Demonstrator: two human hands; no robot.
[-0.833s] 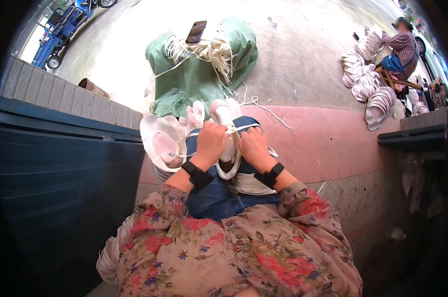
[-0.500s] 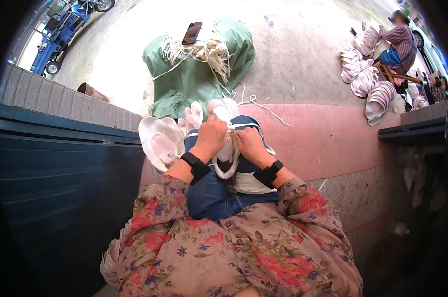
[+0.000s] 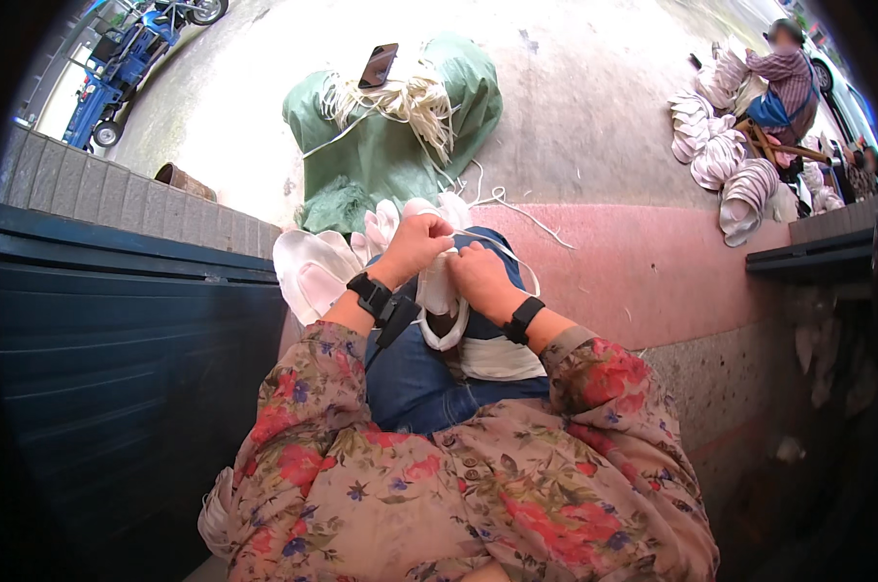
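A white shoe upper (image 3: 441, 289) lies across my knees, its heel opening toward me. My left hand (image 3: 415, 248) is above its left side, thumb and fingers pinched on a flat white shoelace (image 3: 522, 264). The lace loops out to the right past my other hand. Against the upper's right side rests my right hand (image 3: 483, 279), with curled fingers close to the left fingertips; what they pinch is hidden. More white shoe uppers (image 3: 309, 268) are bunched beside my left knee.
Ahead stands a green cloth-covered heap (image 3: 376, 155) with a bundle of white laces (image 3: 415, 102) and a phone (image 3: 378, 65) on top. Dark blue panels (image 3: 128, 369) flank my left. At the far right a person (image 3: 786, 82) sits by stacked uppers (image 3: 746, 194).
My left hand has turned and risen slightly, away from the upper. The right hand has shifted a little left and up, over the upper's right side.
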